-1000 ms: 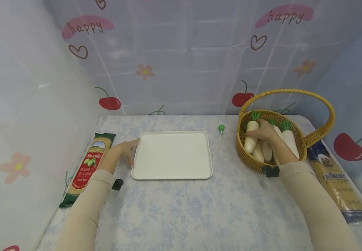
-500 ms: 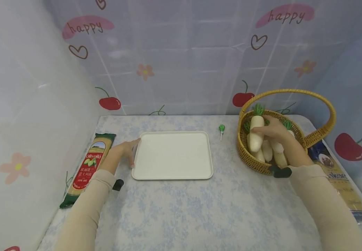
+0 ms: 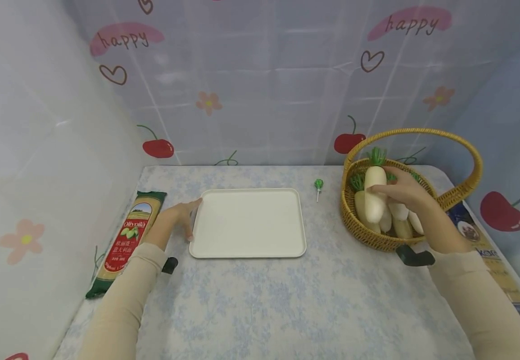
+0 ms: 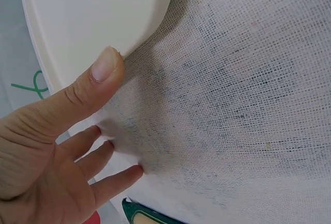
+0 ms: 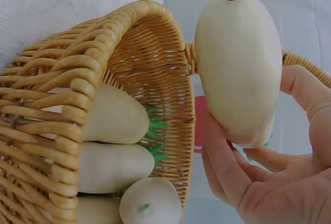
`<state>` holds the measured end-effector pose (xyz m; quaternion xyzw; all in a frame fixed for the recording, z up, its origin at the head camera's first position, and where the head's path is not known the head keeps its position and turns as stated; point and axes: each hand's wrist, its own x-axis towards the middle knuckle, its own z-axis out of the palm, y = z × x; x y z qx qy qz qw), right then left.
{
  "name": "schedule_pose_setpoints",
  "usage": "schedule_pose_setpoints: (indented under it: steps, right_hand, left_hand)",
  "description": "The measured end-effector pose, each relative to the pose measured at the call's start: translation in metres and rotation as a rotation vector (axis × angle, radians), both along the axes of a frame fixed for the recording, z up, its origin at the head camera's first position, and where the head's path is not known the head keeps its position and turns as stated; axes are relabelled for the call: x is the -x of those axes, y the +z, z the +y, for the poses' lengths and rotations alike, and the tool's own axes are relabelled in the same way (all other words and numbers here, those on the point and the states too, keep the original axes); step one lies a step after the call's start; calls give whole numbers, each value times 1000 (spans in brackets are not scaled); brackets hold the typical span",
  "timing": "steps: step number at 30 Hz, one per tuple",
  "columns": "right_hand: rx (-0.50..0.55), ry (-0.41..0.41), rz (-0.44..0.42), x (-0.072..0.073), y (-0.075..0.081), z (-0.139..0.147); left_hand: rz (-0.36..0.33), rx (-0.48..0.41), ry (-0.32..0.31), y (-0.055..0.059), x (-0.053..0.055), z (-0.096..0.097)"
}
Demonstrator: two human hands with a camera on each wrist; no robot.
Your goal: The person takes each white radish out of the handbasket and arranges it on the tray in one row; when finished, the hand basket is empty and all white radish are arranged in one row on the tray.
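Observation:
Above the wicker basket (image 3: pixel 354 220) my right hand (image 3: pixel 404 189) grips a white radish (image 3: pixel 375 202) with a green leafy top. In the right wrist view the thumb and fingers close round the lower part of this radish (image 5: pixel 238 69). Several more radishes (image 5: pixel 116 167) lie in the basket. On the left, my left hand (image 3: pixel 178 216) is spread beside a white rectangular tray (image 3: pixel 247 222). The left wrist view has its thumb (image 4: pixel 98 76) at the tray's rim (image 4: pixel 150 35), while the other fingertips rest on the cloth.
A green lollipop (image 3: pixel 318 185) lies between tray and basket. Packets of pasta lie at both sides: a red and green one (image 3: pixel 126 240) at the left, a blue and gold one (image 3: pixel 489 255) partly under the right arm. The basket's tall handle (image 3: pixel 422 131) arches over it.
My right hand has lifted the radish out from among the others and shifted it slightly right. The left hand and the tray have stayed where they were.

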<state>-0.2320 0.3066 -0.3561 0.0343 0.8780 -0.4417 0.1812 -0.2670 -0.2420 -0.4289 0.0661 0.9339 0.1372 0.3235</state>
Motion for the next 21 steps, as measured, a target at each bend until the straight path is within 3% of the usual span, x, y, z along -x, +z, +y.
schedule_pose_setpoints:
  steps: [21]
  right_hand:
    - [28,-12,10,-32,-3,-1]
  left_hand:
    - [9,5,-8,1,-1,-1]
